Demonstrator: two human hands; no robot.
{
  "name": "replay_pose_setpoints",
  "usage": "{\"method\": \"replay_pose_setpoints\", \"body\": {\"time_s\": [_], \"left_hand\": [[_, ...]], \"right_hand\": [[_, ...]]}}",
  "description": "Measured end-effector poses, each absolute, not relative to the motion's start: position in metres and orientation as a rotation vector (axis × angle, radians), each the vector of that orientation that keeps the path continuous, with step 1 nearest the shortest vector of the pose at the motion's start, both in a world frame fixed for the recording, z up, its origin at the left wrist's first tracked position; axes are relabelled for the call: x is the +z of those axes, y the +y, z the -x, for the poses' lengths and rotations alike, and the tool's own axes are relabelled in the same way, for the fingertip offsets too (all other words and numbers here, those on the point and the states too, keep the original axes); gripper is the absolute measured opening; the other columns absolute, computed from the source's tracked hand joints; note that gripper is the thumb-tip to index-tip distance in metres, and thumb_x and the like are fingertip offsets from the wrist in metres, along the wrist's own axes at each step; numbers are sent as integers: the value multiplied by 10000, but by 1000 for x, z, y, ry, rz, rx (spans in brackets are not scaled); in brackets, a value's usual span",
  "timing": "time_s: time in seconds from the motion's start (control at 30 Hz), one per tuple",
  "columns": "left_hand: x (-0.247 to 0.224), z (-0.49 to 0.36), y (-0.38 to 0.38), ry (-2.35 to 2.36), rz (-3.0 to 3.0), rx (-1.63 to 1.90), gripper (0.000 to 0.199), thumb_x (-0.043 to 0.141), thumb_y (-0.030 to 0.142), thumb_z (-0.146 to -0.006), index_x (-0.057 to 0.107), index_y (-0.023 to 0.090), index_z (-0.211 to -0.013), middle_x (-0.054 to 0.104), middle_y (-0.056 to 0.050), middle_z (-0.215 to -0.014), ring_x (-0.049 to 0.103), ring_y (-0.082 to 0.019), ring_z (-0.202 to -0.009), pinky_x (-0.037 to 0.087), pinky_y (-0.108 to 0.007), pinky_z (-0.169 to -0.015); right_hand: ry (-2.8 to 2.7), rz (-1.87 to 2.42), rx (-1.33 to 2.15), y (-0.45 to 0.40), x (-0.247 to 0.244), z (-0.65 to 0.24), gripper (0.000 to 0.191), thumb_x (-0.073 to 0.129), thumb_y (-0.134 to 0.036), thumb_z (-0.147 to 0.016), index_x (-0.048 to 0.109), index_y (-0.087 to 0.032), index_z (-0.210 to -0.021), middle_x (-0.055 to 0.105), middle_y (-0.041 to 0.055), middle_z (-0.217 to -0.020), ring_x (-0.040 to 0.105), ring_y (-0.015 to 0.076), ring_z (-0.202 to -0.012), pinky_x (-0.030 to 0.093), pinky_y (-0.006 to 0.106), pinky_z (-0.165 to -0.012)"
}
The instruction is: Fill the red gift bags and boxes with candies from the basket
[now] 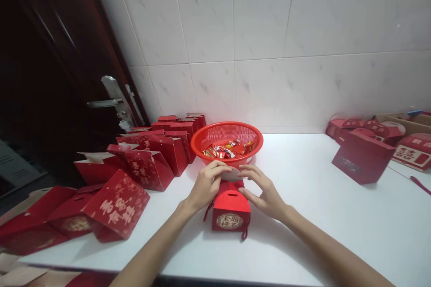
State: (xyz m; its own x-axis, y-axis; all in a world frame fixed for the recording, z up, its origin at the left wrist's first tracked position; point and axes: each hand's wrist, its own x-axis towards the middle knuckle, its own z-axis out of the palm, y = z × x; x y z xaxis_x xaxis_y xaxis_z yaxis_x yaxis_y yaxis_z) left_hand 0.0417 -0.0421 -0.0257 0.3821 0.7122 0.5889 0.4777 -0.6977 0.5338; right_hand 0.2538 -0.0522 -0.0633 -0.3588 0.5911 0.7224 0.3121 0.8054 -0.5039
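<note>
A small red gift box (231, 208) with gold lettering on its front and a slot in its top stands on the white table before me. Its back flap (231, 174) is raised, pale side toward me. My left hand (209, 184) is closed on the flap's left side, fingers bent over the top edge. At the other side, my right hand (264, 190) holds the box between curved fingers at the flap and a thumb on the lid. Dark red cords hang at both sides. Just behind, a red plastic basket (198, 143) contains wrapped candies (232, 148).
Several red boxes (116, 206) crowd the left of the white table (296, 242), beside a dark door (57, 54) with a metal handle (106, 103). More red boxes (363, 157) and a cardboard carton (404, 119) stand at right. A tiled wall (262, 85) rises behind.
</note>
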Motion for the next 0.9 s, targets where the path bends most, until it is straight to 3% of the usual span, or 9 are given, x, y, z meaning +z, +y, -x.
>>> {"method": "replay_pose_setpoints", "body": {"time_s": [0.13,0.3,0.43,0.53,0.63,0.8,0.9], "left_hand": [[-22,-49,-26,1013,-2302,1123,336,439,77,-879,750,189,-940,710,-65,-981,671,-172,-916,555,-293,-807],[-20,-47,-26,935,-2162,985,199,578,293,-928,738,203,-1003,715,-80,-1090,663,-214,-1036,540,-359,-925],[-17,-35,-35,913,-2140,763,443,748,412,-817,679,244,-1221,622,-96,-1338,581,-272,-1248,478,-429,-1069],[-16,-29,-42,898,-2213,593,662,812,453,-743,596,290,-1347,502,-92,-1484,489,-306,-1355,423,-472,-1129],[-17,-28,-46,869,-2315,507,742,824,447,-728,534,318,-1399,428,-76,-1543,449,-314,-1385,411,-476,-1139],[-20,-29,-52,990,-2399,494,535,779,461,-767,594,273,-1233,477,-86,-1482,505,-315,-1321,479,-451,-1055],[-22,-29,-54,1110,-2424,536,452,761,503,-766,599,240,-1096,499,-115,-1435,542,-331,-1265,512,-456,-982]], "right_hand": [[-2063,699,231,-54,-65,-258,207,538,-205,-950,647,-235,-1124,530,149,-1406,515,272,-1319,479,472,-1059],[-2204,817,365,-56,-69,-260,452,585,-339,-935,533,-212,-1365,294,198,-1601,276,335,-1496,365,562,-1143],[-2186,922,668,-57,-68,-260,588,659,-520,-873,528,-205,-1352,239,203,-1627,178,352,-1530,285,588,-1179],[-2054,871,917,-56,-63,-261,622,762,-553,-777,566,-230,-1271,311,169,-1603,216,324,-1524,275,537,-1196],[-1892,785,1125,-54,-59,-263,604,858,-503,-682,587,-247,-1158,361,135,-1584,265,300,-1506,290,481,-1192],[-1685,700,1387,-53,-59,-264,629,917,-486,-586,542,-237,-1025,316,136,-1603,413,304,-1415,325,471,-1156],[-1703,722,1361,-53,-57,-264,656,930,-508,-535,521,-226,-964,350,147,-1578,404,317,-1411,327,473,-1148]]}}
